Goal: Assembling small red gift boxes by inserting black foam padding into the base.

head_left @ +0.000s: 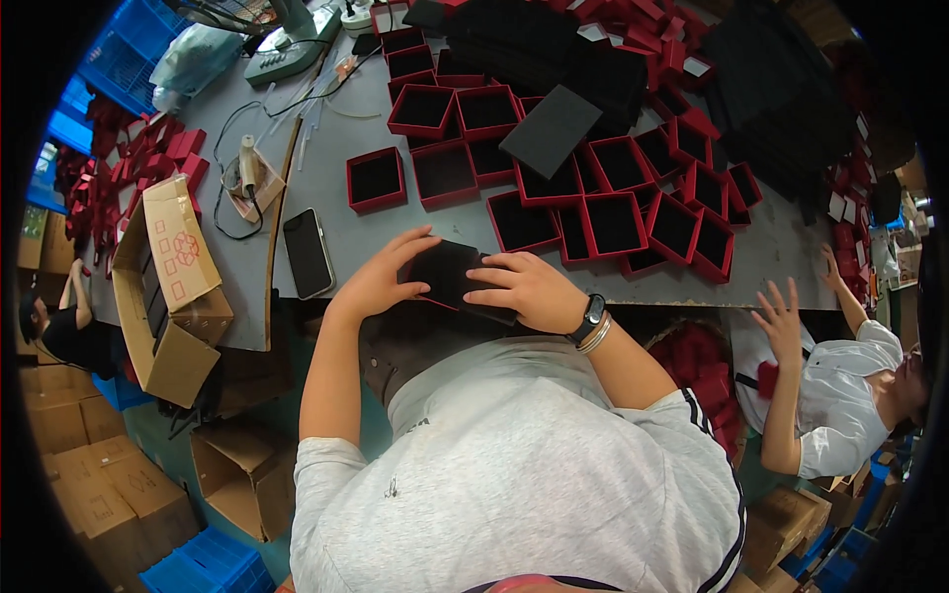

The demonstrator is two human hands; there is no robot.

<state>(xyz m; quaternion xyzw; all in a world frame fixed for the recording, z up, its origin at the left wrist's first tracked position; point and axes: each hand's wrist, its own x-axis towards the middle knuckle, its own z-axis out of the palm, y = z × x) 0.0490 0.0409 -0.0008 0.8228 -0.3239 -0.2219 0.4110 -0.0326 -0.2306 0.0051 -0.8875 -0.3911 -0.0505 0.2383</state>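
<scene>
At the table's front edge, close to my body, a black foam pad (442,271) lies between my hands, with a thin red edge, apparently of a box, showing under it. My left hand (381,277) grips its left side, thumb and fingers curved round it. My right hand (529,291), with a dark watch and a bracelet at the wrist, presses its fingers on the right side. Just beyond stand several open red boxes (376,179) with black insides. A loose dark grey pad (551,130) rests tilted across some of them.
A phone (308,254) lies left of my hands, with a cardboard carton (173,287) farther left. Stacks of black pads (514,40) rise at the back. A co-worker (840,395) sits at the right, hands raised; another person (69,331) is at the far left.
</scene>
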